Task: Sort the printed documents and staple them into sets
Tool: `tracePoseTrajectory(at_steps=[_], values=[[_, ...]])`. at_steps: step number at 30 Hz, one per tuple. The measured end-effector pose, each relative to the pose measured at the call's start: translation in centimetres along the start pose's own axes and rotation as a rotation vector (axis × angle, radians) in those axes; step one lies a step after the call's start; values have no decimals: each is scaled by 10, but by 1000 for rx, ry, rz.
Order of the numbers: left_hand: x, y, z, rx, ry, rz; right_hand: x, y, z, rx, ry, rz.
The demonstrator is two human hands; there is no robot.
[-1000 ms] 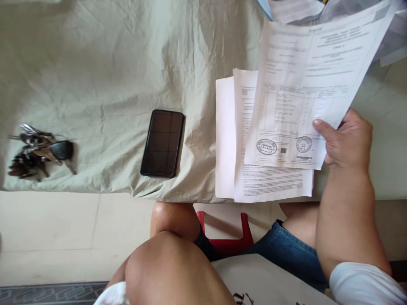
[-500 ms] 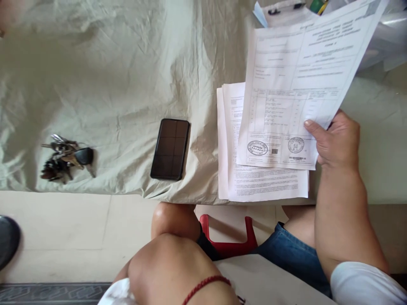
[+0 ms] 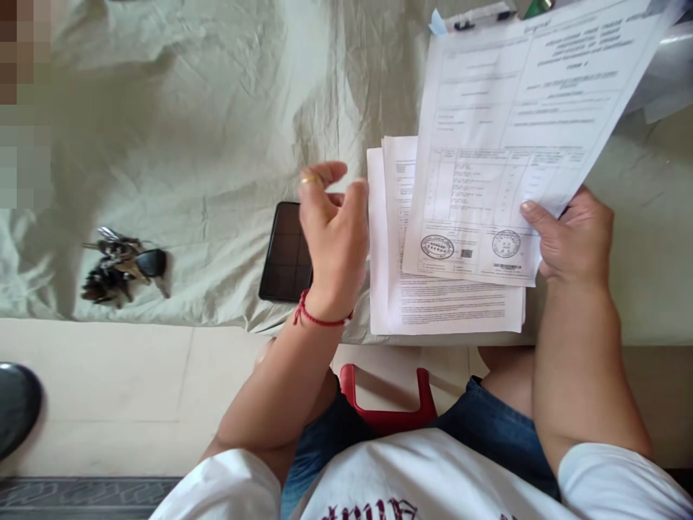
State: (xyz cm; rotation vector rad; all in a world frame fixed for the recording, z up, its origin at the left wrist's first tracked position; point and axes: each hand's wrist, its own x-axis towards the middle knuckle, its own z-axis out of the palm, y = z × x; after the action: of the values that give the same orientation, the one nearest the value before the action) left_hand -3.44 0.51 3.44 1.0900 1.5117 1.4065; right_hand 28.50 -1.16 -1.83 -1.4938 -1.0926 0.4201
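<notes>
My right hand [image 3: 574, 235] grips a printed form [image 3: 487, 137] at its lower right edge, thumb on top and the other fingers behind the paper. Two stamps and a small barcode show near the form's bottom. Beneath it lies a stack of printed sheets [image 3: 455, 307] on the cloth-covered table, partly hidden by the form. My left hand [image 3: 333, 231], with a ring and a red bracelet, hovers left of the stack. Its fingers are loosely curved, the thumb apart from them, and it holds nothing. It partly covers a black phone [image 3: 284, 253].
A bunch of keys [image 3: 127, 263] lies at the left on the greenish tablecloth [image 3: 216, 108]. Behind the form are a clip [image 3: 484, 20] and clear plastic [image 3: 668, 72]. Below the table's front edge stands a red stool [image 3: 390, 419]. A dark shoe [image 3: 19, 408] is at the far left.
My left hand has come up from my lap to above the table, beside the stack and over part of the phone. My right hand keeps hold of the form, nearly unmoved.
</notes>
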Motion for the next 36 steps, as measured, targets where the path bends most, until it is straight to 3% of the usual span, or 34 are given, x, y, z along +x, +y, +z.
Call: tracePoseTrajectory(at_steps=[4, 16, 26, 31, 36], values=[[8, -11, 6, 64, -118, -138, 0, -4, 3, 114, -4, -9], [0, -1, -5, 116, -403, -154, 0, -10, 8, 212, -52, -55], [2, -8, 3, -9, -275, -176, -2, -8, -2, 154, -180, 253], [3, -10, 5, -39, -320, -244, -3, -7, -2, -6, -97, 204], [6, -11, 1, -7, -368, -194, -2, -2, -6, -94, -61, 167]])
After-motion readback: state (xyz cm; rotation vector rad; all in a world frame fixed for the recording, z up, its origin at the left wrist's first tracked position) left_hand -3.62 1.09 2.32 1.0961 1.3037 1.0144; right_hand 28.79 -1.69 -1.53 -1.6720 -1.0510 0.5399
